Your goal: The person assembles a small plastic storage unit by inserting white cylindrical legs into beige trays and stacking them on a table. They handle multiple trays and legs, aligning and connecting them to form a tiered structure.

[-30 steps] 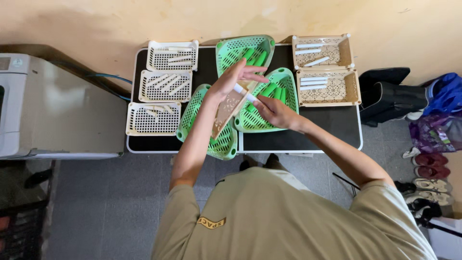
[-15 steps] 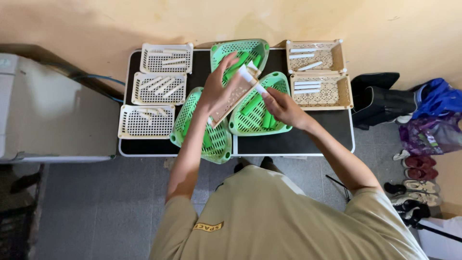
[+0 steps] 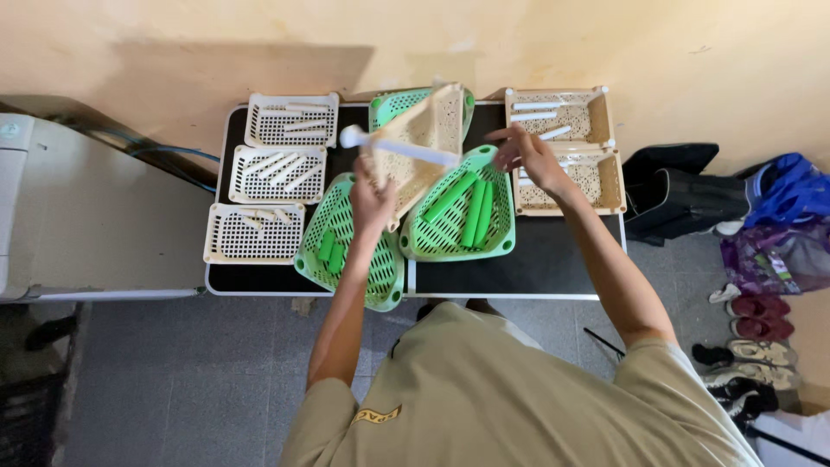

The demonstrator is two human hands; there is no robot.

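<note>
Black table [image 3: 519, 277] carries white, green and beige baskets. Beige panel [image 3: 424, 143], earlier flat over the green baskets [image 3: 458, 216] with both hands on it, now stands tilted above them, a white rod [image 3: 393, 147] fixed across it. Left hand [image 3: 373, 197], fingers closed, grips the panel's lower edge. Right hand [image 3: 529, 154] has let go and hovers beside the beige baskets [image 3: 596, 147], fingers loosely spread, holding nothing.
</note>
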